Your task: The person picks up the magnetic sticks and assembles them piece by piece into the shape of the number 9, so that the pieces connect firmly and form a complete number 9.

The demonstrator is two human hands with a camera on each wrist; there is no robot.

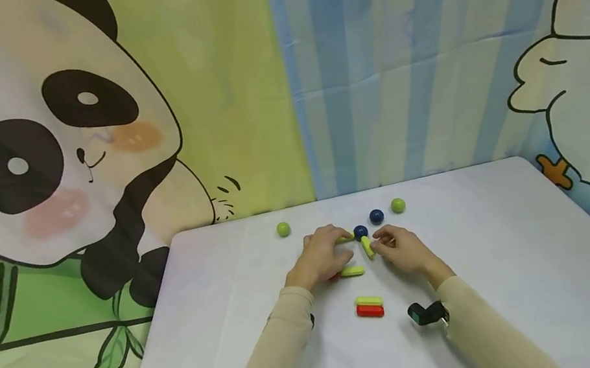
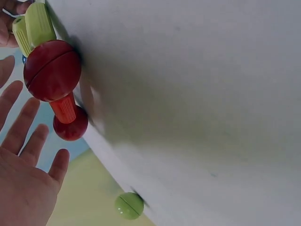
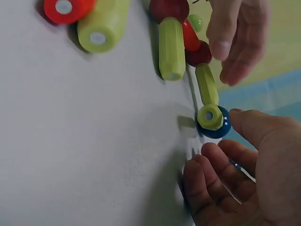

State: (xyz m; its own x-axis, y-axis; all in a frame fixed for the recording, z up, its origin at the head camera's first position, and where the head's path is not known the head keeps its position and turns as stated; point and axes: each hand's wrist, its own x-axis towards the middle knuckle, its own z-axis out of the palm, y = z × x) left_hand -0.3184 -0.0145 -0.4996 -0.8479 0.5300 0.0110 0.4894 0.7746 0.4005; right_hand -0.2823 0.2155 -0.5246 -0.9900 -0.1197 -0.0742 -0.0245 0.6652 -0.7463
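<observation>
A joined shape of toy balls and rods lies on the table between the hands. In the left wrist view, a red rod (image 2: 63,109) links two red balls (image 2: 52,70). Yellow-green rods (image 3: 172,49) extend from the red balls, one reaching a blue ball (image 1: 360,232). Another yellow-green rod (image 1: 367,247) sticks out from the blue ball, a silver disc on its end. My left hand (image 1: 322,255) hovers over the red part with fingers spread, hiding most of it in the head view. My right hand (image 1: 398,248) is beside the blue ball, thumb and fingers parted around nothing.
A loose yellow-green rod (image 1: 369,300) and a red rod (image 1: 370,312) lie side by side nearer the body. Toward the back edge sit a green ball (image 1: 283,229), a second blue ball (image 1: 376,217) and another green ball (image 1: 398,205). Behind the white table (image 1: 225,328) hangs a cartoon curtain.
</observation>
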